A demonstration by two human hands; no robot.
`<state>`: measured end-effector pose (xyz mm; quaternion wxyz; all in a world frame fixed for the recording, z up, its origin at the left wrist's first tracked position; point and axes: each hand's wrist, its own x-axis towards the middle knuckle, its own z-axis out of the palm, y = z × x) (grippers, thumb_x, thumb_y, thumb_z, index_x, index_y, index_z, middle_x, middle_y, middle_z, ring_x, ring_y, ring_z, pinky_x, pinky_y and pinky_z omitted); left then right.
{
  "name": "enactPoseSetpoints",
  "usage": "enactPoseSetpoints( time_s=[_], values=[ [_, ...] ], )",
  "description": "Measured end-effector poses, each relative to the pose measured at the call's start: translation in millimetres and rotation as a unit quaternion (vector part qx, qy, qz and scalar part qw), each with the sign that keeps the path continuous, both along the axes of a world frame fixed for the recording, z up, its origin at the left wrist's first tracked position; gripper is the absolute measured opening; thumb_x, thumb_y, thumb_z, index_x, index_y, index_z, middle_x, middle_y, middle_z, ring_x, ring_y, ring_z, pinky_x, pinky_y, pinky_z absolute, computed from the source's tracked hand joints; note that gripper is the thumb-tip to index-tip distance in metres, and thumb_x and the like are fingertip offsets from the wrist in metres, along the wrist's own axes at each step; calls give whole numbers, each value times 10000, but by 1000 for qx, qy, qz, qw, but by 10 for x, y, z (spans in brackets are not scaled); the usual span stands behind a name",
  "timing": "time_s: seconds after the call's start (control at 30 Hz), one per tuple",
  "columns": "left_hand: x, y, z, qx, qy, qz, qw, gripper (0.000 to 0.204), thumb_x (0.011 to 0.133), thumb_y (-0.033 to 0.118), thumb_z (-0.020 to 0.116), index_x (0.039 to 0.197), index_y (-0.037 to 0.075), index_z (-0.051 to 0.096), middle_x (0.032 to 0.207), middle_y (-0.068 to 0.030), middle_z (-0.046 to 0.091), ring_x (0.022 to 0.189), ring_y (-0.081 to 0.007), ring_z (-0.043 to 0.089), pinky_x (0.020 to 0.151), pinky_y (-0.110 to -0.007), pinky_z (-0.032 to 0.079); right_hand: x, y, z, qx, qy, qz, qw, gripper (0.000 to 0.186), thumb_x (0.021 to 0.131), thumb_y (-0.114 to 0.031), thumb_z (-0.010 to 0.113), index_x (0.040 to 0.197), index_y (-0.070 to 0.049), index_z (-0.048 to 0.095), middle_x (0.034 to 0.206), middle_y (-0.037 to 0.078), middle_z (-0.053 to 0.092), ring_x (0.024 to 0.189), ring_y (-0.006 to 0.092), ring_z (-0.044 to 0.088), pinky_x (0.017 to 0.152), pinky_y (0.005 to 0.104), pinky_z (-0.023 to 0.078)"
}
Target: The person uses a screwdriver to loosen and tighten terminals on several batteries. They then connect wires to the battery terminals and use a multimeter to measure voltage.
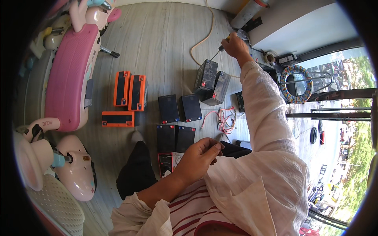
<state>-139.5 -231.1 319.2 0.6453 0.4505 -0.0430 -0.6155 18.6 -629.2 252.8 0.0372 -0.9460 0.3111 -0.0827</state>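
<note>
My right hand (235, 46) grips the handle of a screwdriver (222, 47) at the top centre, its shaft pointing down-left above two dark grey batteries with red terminals, one (205, 74) beside the other (218, 90). My left hand (204, 155) is curled closed over my lap, its fingers partly hidden; I cannot make out whether it holds anything. Several black batteries (168, 108) lie in pairs at the centre, and a red-cased item (165, 162) is partly hidden below them. Three orange-and-black batteries (137, 93) lie to their left. Tangled red and white wires (224, 119) lie near my right forearm.
Pink scooters (69, 74) crowd the left side. A long tan cord (195, 49) runs across the floor. At the upper right are a tall cylinder (252, 11), a wall ledge and a colourful ring (295, 84) near glass doors. My feet (137, 137) are on the grey floor.
</note>
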Motion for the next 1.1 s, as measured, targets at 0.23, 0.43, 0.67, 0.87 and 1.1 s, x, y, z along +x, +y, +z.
enactPoseSetpoints(
  time_s=[0.23, 0.43, 0.67, 0.87, 1.1],
  values=[
    [42, 69, 23, 16, -1, 9, 1000, 227, 1007, 209, 539, 1069, 10, 629, 894, -21, 629, 779, -89, 545, 742, -249, 465, 157, 221, 151, 50, 83, -48, 994, 475, 873, -404, 609, 1179, -45, 555, 1119, 226, 672, 1075, 396, 638, 920, 458, 501],
    [35, 41, 36, 1, -11, -1, 1000, 234, 1008, 215, 536, 1071, 10, 631, 903, -20, 630, 786, -88, 545, 745, -252, 467, 76, -136, -23, 39, -11, 40, 998, 533, 895, -443, 559, 1233, -32, 532, 1157, 247, 655, 1082, 398, 635, 924, 467, 495],
    [30, 43, 43, 8, -13, -5, 1000, 243, 1009, 218, 534, 1081, 7, 632, 906, -22, 632, 788, -88, 548, 750, -248, 469, 63, -88, 58, 19, 48, -16, 999, 498, 896, -392, 539, 1237, -28, 529, 1159, 255, 650, 1095, 392, 632, 926, 470, 491],
    [40, 61, 44, 16, -17, 3, 1000, 243, 1009, 221, 536, 1084, 10, 633, 906, -20, 632, 780, -84, 546, 749, -246, 471, 93, 126, 156, 20, 96, -32, 995, 499, 885, -409, 560, 1216, -35, 554, 1166, 217, 660, 1111, 368, 633, 933, 461, 492],
    [48, 81, 35, 13, -20, 3, 1000, 244, 1009, 226, 540, 1083, 14, 636, 905, -19, 632, 783, -86, 545, 751, -249, 470, 126, 168, 150, 21, 101, -28, 994, 497, 874, -428, 593, 1181, -38, 582, 1170, 190, 666, 1122, 355, 632, 926, 456, 496]
  ],
)
